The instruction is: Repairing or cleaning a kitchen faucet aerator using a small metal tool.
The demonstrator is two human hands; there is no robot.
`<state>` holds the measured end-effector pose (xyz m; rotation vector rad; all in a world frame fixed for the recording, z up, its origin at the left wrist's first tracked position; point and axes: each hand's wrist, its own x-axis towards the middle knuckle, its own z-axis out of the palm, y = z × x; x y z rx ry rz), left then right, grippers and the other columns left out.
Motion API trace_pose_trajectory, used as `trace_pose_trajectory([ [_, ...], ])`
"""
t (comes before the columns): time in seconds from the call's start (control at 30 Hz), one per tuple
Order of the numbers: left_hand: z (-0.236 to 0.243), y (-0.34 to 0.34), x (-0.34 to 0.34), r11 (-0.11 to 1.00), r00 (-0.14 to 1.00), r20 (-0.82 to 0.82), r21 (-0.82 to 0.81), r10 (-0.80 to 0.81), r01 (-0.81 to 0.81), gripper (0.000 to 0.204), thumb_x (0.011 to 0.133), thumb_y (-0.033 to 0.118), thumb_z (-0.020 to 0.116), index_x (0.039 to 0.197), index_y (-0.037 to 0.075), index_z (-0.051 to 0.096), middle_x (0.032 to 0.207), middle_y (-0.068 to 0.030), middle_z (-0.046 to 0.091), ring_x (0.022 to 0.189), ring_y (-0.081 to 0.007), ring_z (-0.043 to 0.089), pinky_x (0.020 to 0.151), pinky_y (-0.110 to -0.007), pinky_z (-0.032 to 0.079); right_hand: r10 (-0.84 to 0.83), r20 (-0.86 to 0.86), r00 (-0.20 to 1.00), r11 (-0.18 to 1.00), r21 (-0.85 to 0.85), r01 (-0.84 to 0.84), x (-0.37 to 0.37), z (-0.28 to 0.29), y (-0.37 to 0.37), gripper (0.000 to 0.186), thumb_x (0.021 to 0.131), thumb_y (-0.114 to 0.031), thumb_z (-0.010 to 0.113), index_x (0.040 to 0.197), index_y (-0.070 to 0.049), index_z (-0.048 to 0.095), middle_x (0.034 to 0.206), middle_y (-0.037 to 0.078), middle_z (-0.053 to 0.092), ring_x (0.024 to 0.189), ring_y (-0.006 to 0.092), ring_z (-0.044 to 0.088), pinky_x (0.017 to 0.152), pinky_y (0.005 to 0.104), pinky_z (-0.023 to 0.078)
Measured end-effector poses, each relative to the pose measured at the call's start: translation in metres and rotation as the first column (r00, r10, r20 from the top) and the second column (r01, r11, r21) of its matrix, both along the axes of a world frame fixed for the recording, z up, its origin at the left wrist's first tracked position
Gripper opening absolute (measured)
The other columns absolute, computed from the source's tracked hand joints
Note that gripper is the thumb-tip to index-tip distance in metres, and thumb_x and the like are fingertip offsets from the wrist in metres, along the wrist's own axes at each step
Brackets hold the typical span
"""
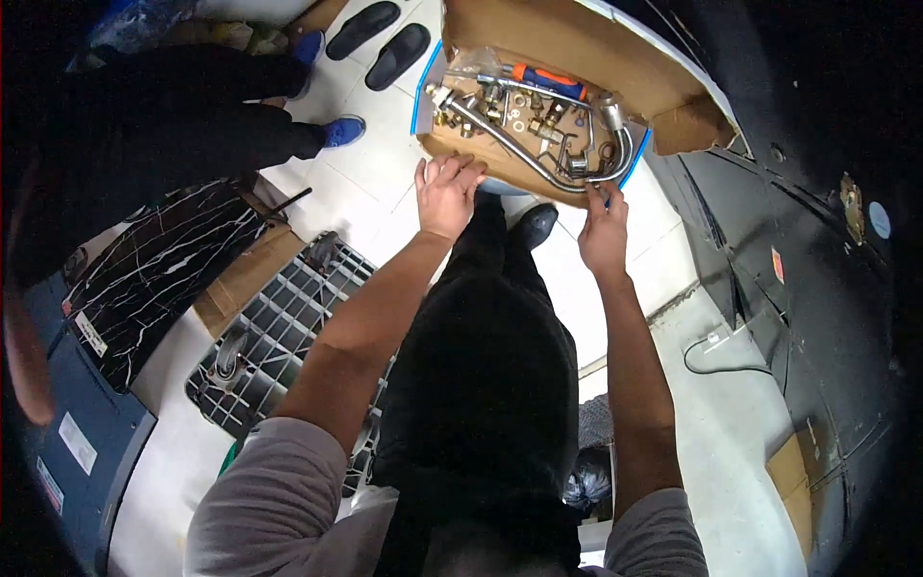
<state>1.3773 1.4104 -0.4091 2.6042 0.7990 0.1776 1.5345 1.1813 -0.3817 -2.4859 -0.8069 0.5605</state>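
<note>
An open cardboard box (495,163) with blue edges is in front of me, its lid folded back on the far side. My left hand (448,194) grips the near wall toward its left end, fingers over the edge. Near the right corner, my right hand (604,229) pinches the rim beside a curved chrome faucet spout (514,149). That spout lies across the box. Behind it are a tool with an orange and blue handle (550,81), several metal fittings (548,125), small rings and a clear plastic bag (478,61).
Another person's legs (192,115), in dark trousers and blue shoes (343,131), stand at the left. Black slippers (397,56) lie on white tiles. A grey plastic grid (279,332) and black marbled panel (173,269) are left of me; a dark cabinet (817,269) and cable (721,370) are right.
</note>
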Motion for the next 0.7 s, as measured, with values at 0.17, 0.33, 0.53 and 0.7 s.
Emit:
trace_pose_trajectory([
  [0.17,0.007,-0.006,-0.001,1.0,0.999,-0.049,0.018,0.024,-0.023,0.02,0.089,0.029,0.074,0.107,0.023,0.078,0.116,0.0042,0.07,0.118,-0.0234,0.058,0.11,-0.049,0.038,0.042,0.088,0.995,0.987,-0.157,-0.028,0.004,0.008,0.009,0.04,0.091,-0.007,0.062,0.131,-0.015,0.066,0.122,0.016,0.062,0.107,0.0364,0.062,0.09,0.0451,0.054],
  [0.33,0.006,-0.006,-0.004,0.999,0.999,-0.018,0.024,0.036,-0.035,0.019,0.089,0.029,0.074,0.106,0.022,0.078,0.116,0.0037,0.07,0.116,-0.0235,0.058,0.108,-0.048,0.039,-0.03,0.063,0.998,0.977,-0.208,0.042,0.0,0.021,0.041,0.032,0.092,-0.02,0.064,0.122,-0.014,0.069,0.094,0.013,0.072,0.082,0.0358,0.07,0.074,0.0484,0.057],
  [0.53,0.004,-0.007,0.001,1.0,1.0,-0.001,0.007,0.015,-0.015,0.02,0.089,0.027,0.074,0.108,0.021,0.078,0.115,0.0024,0.07,0.116,-0.0249,0.058,0.105,-0.046,0.042,0.0,-0.03,1.0,0.964,-0.264,-0.008,0.001,-0.006,0.052,0.019,0.094,-0.021,0.062,0.109,-0.011,0.067,0.094,0.018,0.073,0.083,0.0383,0.071,0.073,0.0519,0.056],
  [0.7,0.001,-0.007,-0.004,0.999,0.999,0.013,0.0,0.036,-0.036,0.021,0.089,0.026,0.074,0.109,0.022,0.078,0.116,0.0024,0.071,0.117,-0.0256,0.058,0.103,-0.045,0.044,-0.106,-0.078,0.991,0.985,-0.144,0.094,0.007,-0.011,0.057,0.013,0.095,-0.018,0.06,0.101,-0.006,0.063,0.091,0.02,0.072,0.084,0.0401,0.07,0.073,0.053,0.055],
])
